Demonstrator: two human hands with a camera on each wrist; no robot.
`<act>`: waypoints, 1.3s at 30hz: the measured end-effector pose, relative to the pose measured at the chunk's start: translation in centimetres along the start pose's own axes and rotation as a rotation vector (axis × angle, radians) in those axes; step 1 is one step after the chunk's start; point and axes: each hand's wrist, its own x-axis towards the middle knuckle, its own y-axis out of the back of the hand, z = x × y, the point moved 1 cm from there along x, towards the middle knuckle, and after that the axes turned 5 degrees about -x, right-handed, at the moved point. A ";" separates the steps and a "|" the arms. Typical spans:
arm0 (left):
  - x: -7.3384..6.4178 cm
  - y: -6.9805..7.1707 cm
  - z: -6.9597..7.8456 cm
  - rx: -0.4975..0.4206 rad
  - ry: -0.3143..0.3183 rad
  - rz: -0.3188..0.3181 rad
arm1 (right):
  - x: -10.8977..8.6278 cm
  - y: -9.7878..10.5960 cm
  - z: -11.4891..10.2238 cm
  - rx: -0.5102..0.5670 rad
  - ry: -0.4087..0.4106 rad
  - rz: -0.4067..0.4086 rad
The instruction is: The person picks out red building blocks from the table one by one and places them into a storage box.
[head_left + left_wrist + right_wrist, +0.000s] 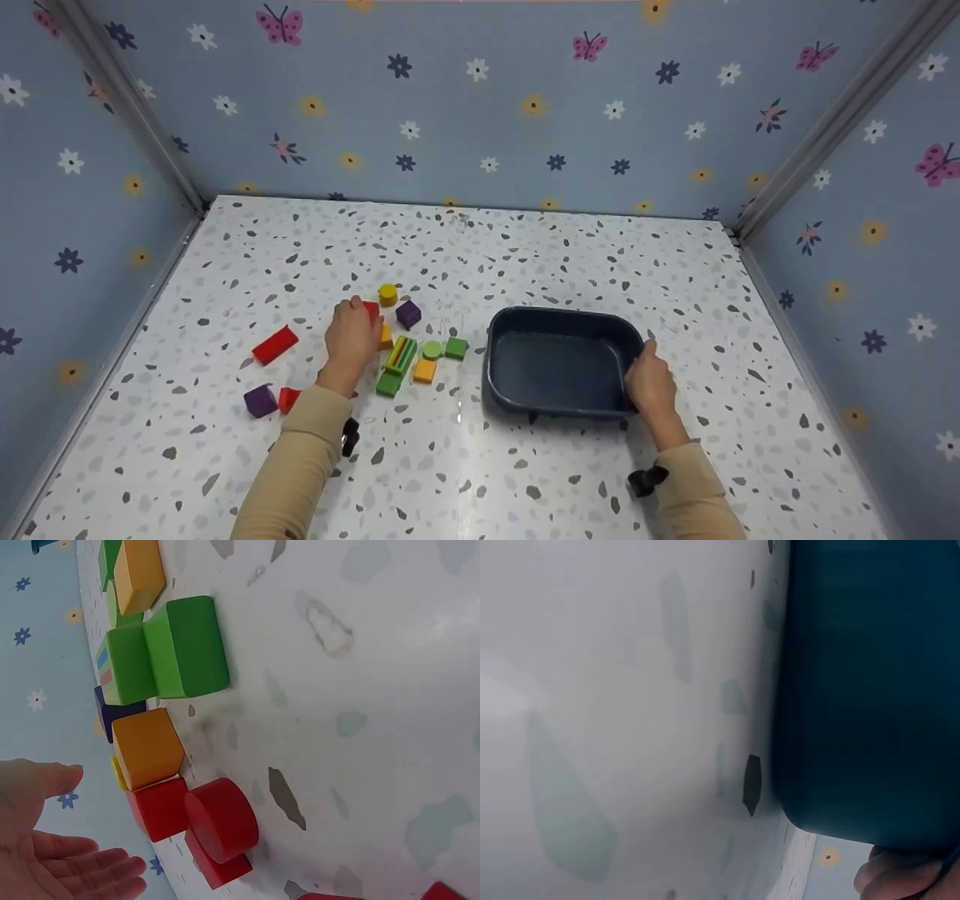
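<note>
My left hand (351, 339) reaches over the toy blocks, thumb spread from loosely straight fingers, nothing held. In the left wrist view, a red block (159, 808), a red cylinder (221, 819) and an orange block (148, 748) are nearest to it. My right hand (651, 381) grips the right end of a dark blue rectangular basin (562, 412), which stands upright with a bare inside. In the right wrist view, its fingers (896, 877) show at the basin's wall.
Around the left hand lie a yellow cylinder (388, 295), purple blocks (409, 314), green blocks (456, 348), a striped block (400, 355) and a long red block (275, 345). Flower-patterned walls (480, 112) enclose the speckled table (480, 480) at the back and sides.
</note>
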 end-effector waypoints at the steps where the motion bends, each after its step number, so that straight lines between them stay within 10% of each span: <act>1: 0.2 0.0 0.0 -0.002 -0.001 0.005 | 0.0 0.0 0.0 0.001 0.002 0.002; 39: 2.1 -1.1 -0.8 -0.041 0.086 -0.052 | 0.0 -0.1 0.1 0.000 0.002 0.023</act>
